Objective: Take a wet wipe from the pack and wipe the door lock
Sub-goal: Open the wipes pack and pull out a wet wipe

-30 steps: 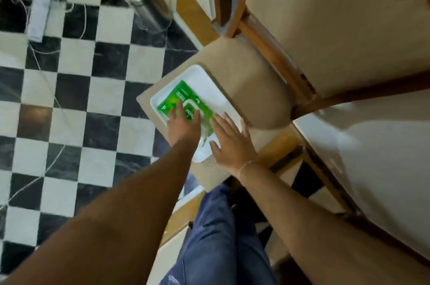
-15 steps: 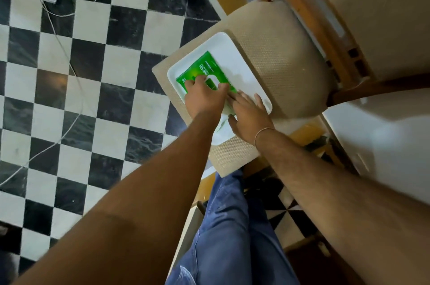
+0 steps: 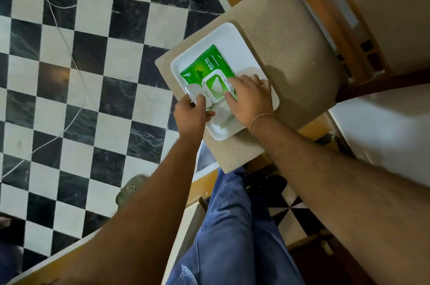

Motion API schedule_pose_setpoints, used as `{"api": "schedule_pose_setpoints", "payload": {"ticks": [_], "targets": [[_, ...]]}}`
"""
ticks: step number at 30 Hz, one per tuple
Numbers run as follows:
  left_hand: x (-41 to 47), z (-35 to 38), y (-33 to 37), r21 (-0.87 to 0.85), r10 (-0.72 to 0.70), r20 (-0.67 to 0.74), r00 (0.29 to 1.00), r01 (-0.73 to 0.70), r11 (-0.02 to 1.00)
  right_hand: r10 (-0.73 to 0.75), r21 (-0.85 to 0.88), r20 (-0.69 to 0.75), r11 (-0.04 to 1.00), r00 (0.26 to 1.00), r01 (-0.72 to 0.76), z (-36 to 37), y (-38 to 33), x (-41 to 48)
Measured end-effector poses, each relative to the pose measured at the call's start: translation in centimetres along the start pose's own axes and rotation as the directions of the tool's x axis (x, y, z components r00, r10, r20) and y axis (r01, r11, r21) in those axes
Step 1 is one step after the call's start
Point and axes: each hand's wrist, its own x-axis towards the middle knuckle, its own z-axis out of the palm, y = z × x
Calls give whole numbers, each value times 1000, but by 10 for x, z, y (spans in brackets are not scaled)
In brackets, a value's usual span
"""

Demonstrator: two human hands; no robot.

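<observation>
One green wipe pack (image 3: 206, 63), on white tray (image 3: 235, 37) atop chair seat (image 3: 290, 47). Left hand (image 3: 189, 113) pinches flip lid (image 3: 194, 92) open at 9 o'clock; right hand (image 3: 250, 96) flat, fingers spread, steadying pack. Best practice: keep pack pinned, pinch exposed wipe (image 3: 217, 85), draw upward.

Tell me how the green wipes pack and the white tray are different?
The wipes pack is green with writing; the tray is plain white. The pack is smaller and lies inside the tray. The pack's flip lid is open, held by the left hand; the tray has no lid. Both lie flat on the chair seat.
</observation>
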Motion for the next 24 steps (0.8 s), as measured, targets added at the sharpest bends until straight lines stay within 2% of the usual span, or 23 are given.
{"api": "schedule_pose_setpoints", "payload": {"ticks": [6, 14, 18, 21, 24], "targets": [[0, 6, -2, 103, 88, 79, 993, -96, 990, -59, -44, 34, 997, 998, 60, 0, -22, 28], [14, 18, 7, 129, 12, 141, 990, -30, 991, -43, -39, 20, 998, 999, 44, -13, -30, 39], [17, 25, 11, 193, 5, 112, 994, -27, 981, 43, 228, -37, 973, 998, -34, -26, -26, 29], [17, 29, 17, 247, -20, 84, 996, -1, 969, 187, 523, -93, 845, 978, -112, -42, -22, 15], [14, 33, 21, 336, -22, 90, 996, -9, 942, 273, 676, -199, 733, 941, -69, -62, -22, -2]]}}
